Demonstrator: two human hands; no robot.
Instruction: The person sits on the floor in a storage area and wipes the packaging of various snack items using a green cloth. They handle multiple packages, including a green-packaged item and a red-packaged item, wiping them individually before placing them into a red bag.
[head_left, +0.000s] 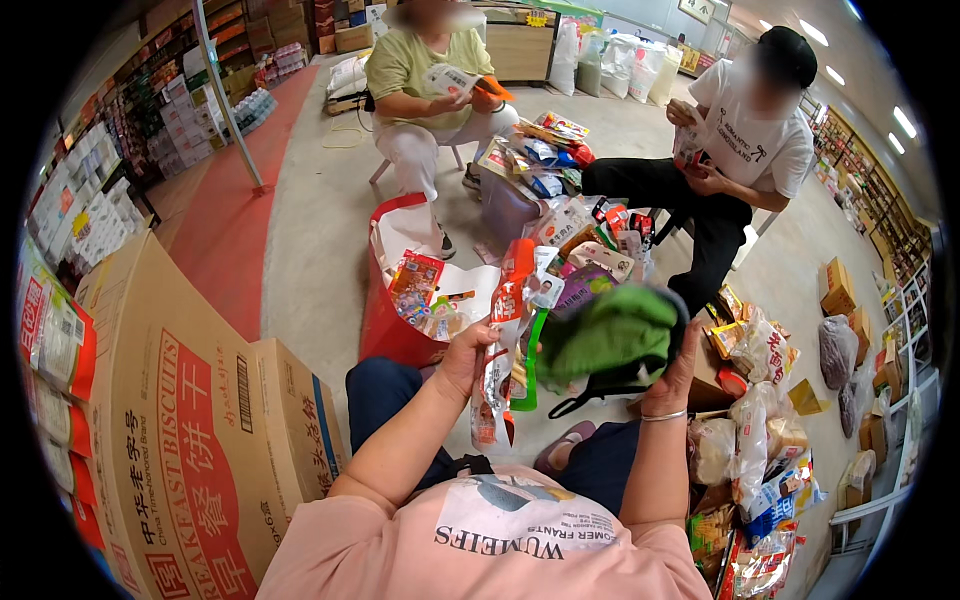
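Note:
My left hand (466, 361) grips several flat food pouches upright in front of my chest. The nearest is an orange-and-white printed pouch (492, 390); a green-edged pouch (534, 360) shows behind it. In my right hand (673, 371) is a blurred green fabric item (615, 337), which looks like a cap, with a dark rim and a thin black strap. My right fingers are mostly hidden behind its rim. Just beyond my left hand stands a red bag (375, 315) with a white lining, holding some packets.
Snack packets (592, 225) heap up ahead, beside a grey plastic bin (502, 193) piled with pouches. Two seated people hold packets. Large cardboard cartons (180, 420) stand close on my left. Bagged foods (750, 450) crowd the floor on my right. A metal pole (225, 97) rises at far left.

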